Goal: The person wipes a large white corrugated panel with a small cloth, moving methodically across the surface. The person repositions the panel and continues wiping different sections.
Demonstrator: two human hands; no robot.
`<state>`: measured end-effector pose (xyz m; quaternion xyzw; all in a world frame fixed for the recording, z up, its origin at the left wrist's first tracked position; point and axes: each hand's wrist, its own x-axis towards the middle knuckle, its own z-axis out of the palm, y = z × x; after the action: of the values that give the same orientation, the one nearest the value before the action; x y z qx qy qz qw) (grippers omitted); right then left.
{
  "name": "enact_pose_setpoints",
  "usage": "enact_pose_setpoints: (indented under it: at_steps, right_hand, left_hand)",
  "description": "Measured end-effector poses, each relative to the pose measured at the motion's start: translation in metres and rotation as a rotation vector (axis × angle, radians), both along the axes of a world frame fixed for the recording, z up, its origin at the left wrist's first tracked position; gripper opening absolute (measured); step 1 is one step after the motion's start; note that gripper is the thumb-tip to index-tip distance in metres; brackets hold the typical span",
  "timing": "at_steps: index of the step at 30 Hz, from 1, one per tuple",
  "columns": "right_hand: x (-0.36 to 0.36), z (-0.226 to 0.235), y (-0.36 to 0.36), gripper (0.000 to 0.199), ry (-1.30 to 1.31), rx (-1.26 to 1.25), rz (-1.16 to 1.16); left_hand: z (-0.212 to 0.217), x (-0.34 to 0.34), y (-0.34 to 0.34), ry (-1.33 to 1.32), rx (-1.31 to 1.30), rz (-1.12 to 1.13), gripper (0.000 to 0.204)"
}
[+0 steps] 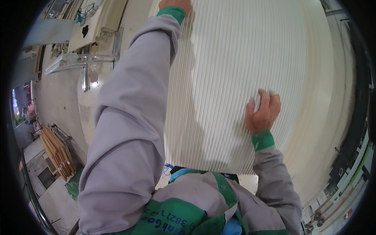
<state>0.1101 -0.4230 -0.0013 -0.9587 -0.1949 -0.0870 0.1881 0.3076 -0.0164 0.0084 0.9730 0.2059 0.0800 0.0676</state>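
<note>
Filling the centre and upper middle of the frame is one large cream-white panel with narrow parallel ridges [231, 74]. Two hands are in view, along with one small, flat grey-white piece [257, 102], right of centre over the ridges. One bundle of long tan wooden strips [56, 150] leans at the lower left, its strips too tightly packed to count, with one crumpled green sheet [73, 185] just beside its foot. At the upper left lie one small black object [85, 31] on a pale board [91, 38] and, below, a clear, shiny frame [80, 62]. The grey left sleeve with a green cuff [129, 113] crosses the left half, hiding part of the panel's left edge. The right hand [263, 115] is curled narrowly, gripping the piece between thumb and fingers against the ridges. The left hand [177, 4] is cut off by the top edge; its opening and grasp cannot be told.
</note>
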Motion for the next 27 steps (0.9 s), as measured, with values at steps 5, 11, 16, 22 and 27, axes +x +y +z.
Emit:
enact_pose_setpoints:
  at_steps: [5, 11, 16, 22, 27]
  right_hand:
    - [-0.004, -0.008, -0.003, 0.048, -0.053, -0.049, -0.017]
    - [-0.008, -0.012, -0.003, 0.047, -0.039, -0.082, -0.044]
    - [-0.011, -0.008, -0.001, 0.047, 0.024, -0.059, -0.075]
    - [-0.014, 0.001, 0.003, 0.046, 0.032, -0.104, -0.105]
    - [-0.014, 0.004, 0.005, 0.046, 0.081, -0.1, -0.103]
  left_hand:
    - [-0.001, -0.118, -0.034, 0.051, -0.088, 0.025, 0.027]
    - [0.003, -0.393, -0.128, -0.05, -0.169, 0.075, 0.019]
    - [0.012, -0.562, -0.182, -0.083, -0.201, 0.084, 0.019]
    - [0.017, -0.666, -0.217, 0.161, -0.349, 0.173, 0.015]
    - [0.02, -0.652, -0.209, -0.135, -0.375, 0.297, 0.015]
